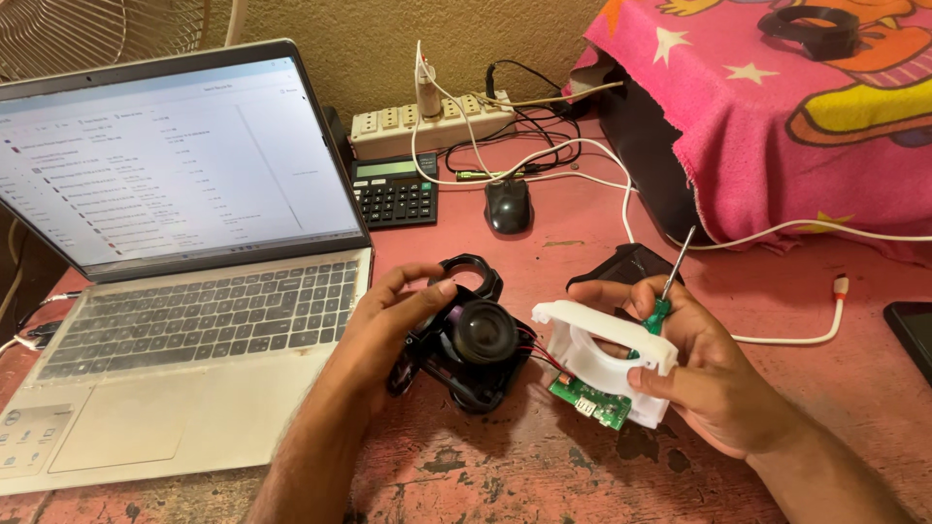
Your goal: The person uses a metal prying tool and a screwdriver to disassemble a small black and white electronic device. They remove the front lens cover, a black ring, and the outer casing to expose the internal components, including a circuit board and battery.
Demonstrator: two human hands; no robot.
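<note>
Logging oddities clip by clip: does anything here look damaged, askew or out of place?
Yes. The table paint is chipped and patchy near the hands. The speaker in the left hand is apart from its white shell in the right hand, red wires and a green board exposed. Cables lie tangled by the power strip.

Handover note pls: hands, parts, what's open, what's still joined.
Left hand: grips the black speaker unit.
Right hand: holds the white housing plus a green-handled screwdriver.
Green circuit board sits at the housing's lower edge.
Done: housing is off the speaker.
Left: red and black wires run between the two parts. Black ring lies behind on the table.
</note>
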